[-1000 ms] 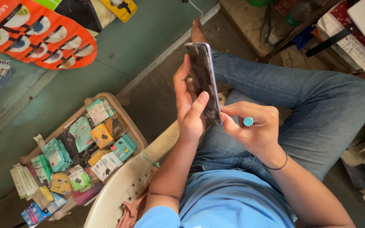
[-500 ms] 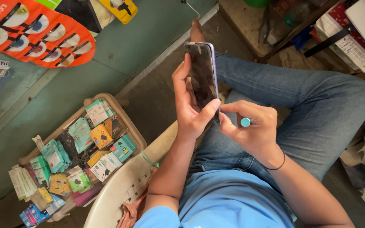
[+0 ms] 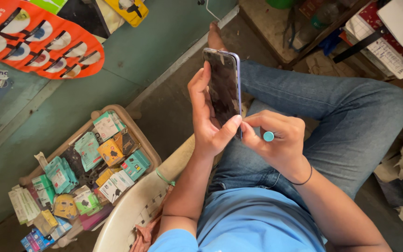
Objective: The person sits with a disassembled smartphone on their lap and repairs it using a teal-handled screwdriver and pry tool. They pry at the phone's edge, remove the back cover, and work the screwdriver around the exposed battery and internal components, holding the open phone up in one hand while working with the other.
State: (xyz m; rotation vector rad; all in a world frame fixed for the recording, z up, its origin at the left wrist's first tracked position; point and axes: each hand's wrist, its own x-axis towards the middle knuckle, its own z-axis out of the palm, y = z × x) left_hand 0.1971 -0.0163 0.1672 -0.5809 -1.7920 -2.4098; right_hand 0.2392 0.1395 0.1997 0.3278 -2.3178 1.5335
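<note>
1. As you sit cross-legged in blue jeans, your left hand (image 3: 209, 126) is wrapped around the slim rectangular smartphone with a dark glass face and pale lilac metal frame (image 3: 223, 89): fingers up its left edge, thumb crossing the lower corner of the glass.
2. Your right hand (image 3: 276, 142) is pinched shut on a small tool with a round teal cap (image 3: 268, 136); its tip meets the phone's lower right edge, just beside your left thumb. The tip itself is hidden, so the tool's kind cannot be told.
3. Location: the phone is held in the air above your lap, clear of the pale plastic chair (image 3: 136, 210) beneath you.
4. Orientation: long axis runs roughly upright in the head view, top end pointing away from you toward your bare foot (image 3: 215, 37); the dark glass faces you, slightly turned to the right.
5. Handling judgement: stiff, light, thin. Glass is likely slippery and fragile; edge pressure from the tool could chip or crack it. Best hold is on the long metal sides, as now, not on the glass.
6. Surroundings: a tan wooden tray of small coloured accessory packets (image 3: 89, 163) lies on the floor to your left; orange display cards (image 3: 38, 42) hang on the green wall.
</note>
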